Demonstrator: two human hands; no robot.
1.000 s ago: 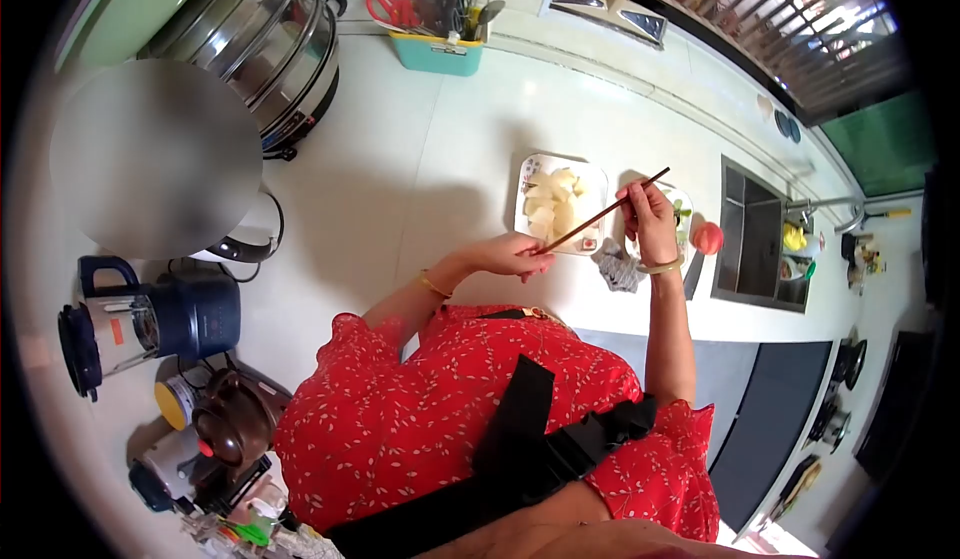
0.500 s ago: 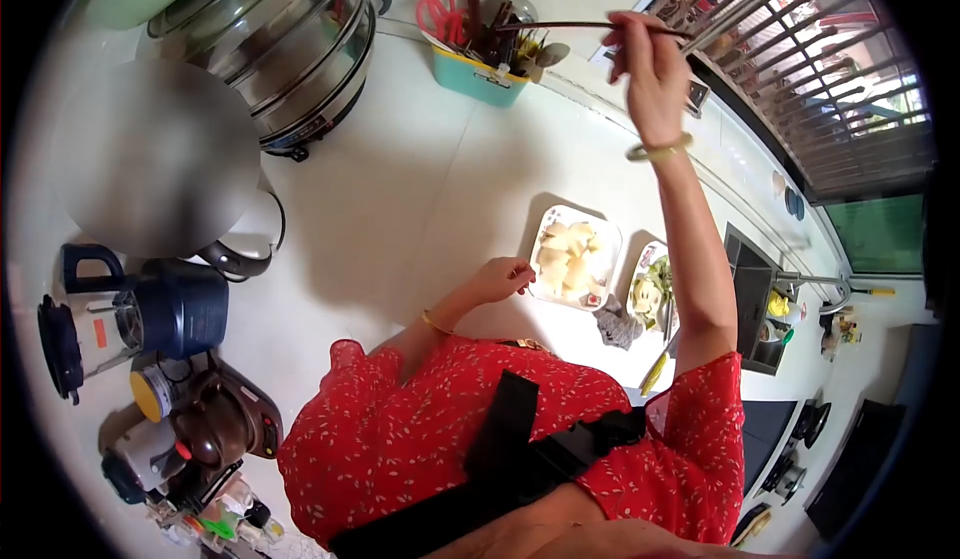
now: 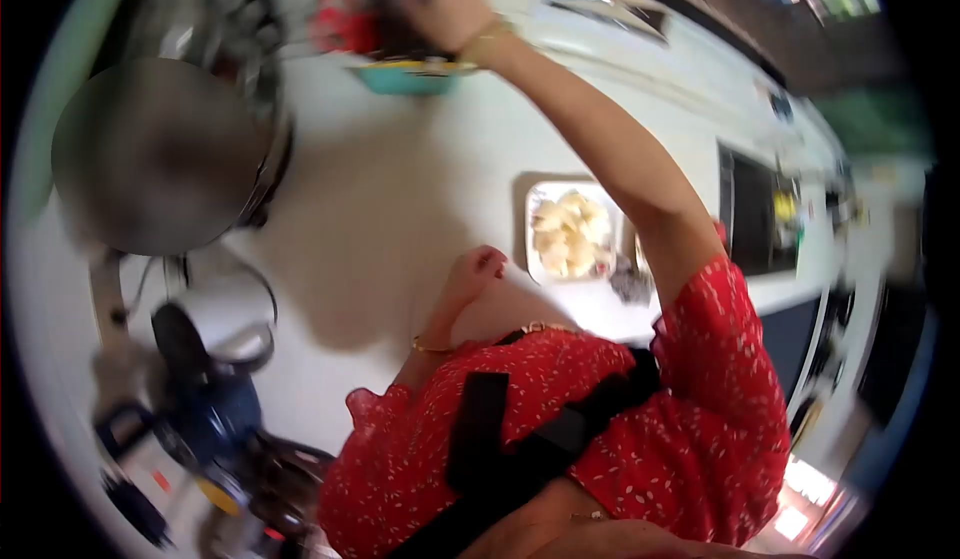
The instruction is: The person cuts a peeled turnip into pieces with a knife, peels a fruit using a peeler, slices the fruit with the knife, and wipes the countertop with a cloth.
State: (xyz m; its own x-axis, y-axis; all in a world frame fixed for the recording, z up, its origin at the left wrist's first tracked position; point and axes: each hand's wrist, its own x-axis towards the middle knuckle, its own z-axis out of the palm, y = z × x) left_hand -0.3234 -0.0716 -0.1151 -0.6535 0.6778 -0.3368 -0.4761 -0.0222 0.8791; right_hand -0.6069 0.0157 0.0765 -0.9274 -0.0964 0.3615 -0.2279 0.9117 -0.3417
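Note:
My right hand reaches into the top of the turquoise utensil basket, over a bunch of dark utensils. Motion blurs its fingers, so what they hold is not clear. Red-handled scissors stick up beside it. Low over the counter, my left hand hangs with fingers curled in and nothing seen in them. Just right of that hand lies a white plate of pale sliced pieces.
A grey cloth-like bundle lies by the plate. Large steel pots stand at the upper left, with a dark blue blender-like appliance below. To the right is the sink. A round blurred object covers part of the left side.
My right hand has moved left, from holding a dark chopstick out by the window to the utensil basket. The view has shifted and blurred. My left hand stays curled near the plate.

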